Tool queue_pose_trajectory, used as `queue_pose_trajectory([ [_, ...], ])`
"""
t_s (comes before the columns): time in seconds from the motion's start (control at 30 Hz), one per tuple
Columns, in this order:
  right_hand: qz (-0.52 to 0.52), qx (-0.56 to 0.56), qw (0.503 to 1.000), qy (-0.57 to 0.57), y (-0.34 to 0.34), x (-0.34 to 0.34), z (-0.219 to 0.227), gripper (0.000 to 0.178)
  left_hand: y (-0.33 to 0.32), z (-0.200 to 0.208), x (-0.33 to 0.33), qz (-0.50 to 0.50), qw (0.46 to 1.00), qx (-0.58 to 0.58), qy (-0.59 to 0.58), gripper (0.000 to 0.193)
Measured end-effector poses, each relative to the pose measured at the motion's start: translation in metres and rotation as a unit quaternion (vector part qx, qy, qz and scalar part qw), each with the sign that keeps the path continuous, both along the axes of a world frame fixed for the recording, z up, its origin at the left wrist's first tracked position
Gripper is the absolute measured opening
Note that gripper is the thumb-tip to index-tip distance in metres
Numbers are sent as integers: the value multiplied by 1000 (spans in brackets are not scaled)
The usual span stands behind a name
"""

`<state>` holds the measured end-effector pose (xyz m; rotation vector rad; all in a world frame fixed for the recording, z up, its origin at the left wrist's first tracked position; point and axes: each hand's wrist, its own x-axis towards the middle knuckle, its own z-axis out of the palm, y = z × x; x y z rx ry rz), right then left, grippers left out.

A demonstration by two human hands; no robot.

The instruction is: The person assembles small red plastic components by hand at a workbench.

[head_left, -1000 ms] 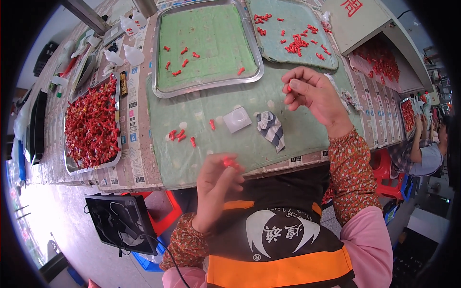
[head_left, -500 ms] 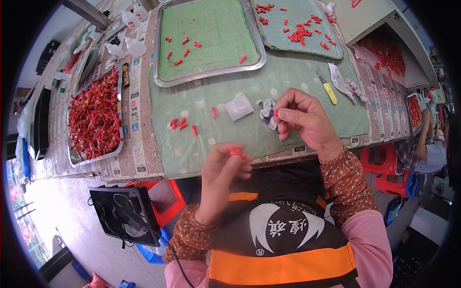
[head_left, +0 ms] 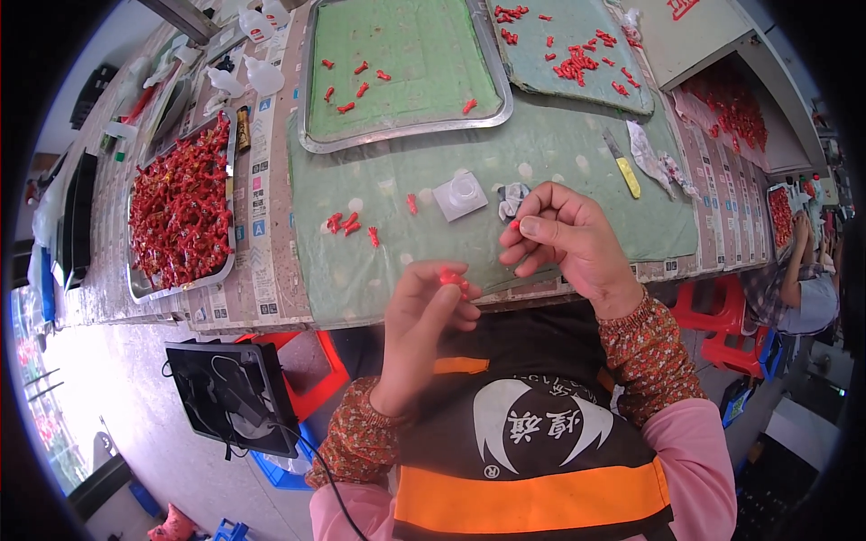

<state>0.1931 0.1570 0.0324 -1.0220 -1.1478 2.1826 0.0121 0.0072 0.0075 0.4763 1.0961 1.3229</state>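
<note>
My left hand (head_left: 417, 326) is closed around a small red moulded piece (head_left: 454, 281), held between thumb and fingers just above the table's near edge. To its right, my right hand (head_left: 577, 245) pinches a tiny red part (head_left: 515, 225) between thumb and forefinger; the fingers cover most of it. The two hands are apart. Beyond them on the green cloth (head_left: 559, 153) sit a whitish square block (head_left: 461, 196) with a round raised centre and a crumpled grey-and-white rag (head_left: 512, 200). Several loose red pieces (head_left: 344, 224) lie on the cloth beyond my left hand.
A metal tray (head_left: 230, 194) heaped with glossy red pieces stands at left. Far back, a green-lined tray (head_left: 406, 133) and a cloth-covered board (head_left: 541, 81) hold scattered red pieces. A yellow-handled knife (head_left: 627, 176) and crumpled tissue (head_left: 648, 155) lie at right. Another person's arm (head_left: 794, 261) shows far right.
My right hand has come slightly nearer to me, away from the rag, still pinching the red part. My left hand stays almost in place with its red piece. The whole view has shifted slightly.
</note>
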Motion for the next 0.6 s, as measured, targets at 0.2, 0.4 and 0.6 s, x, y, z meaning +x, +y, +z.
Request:
queue_pose_trajectory([
  [0.2,11,-5,1000,-5,-10,-4,-1,13,3,3,4,8,1000,-4,-1,22],
  [0.4,34,-22,999,-8,-18,-8,0,13,6,0,15,20,998,25,58,18],
  [0.6,48,-45,998,-2,-25,-8,-1,13,10,6,20,45,982,49,177,18],
])
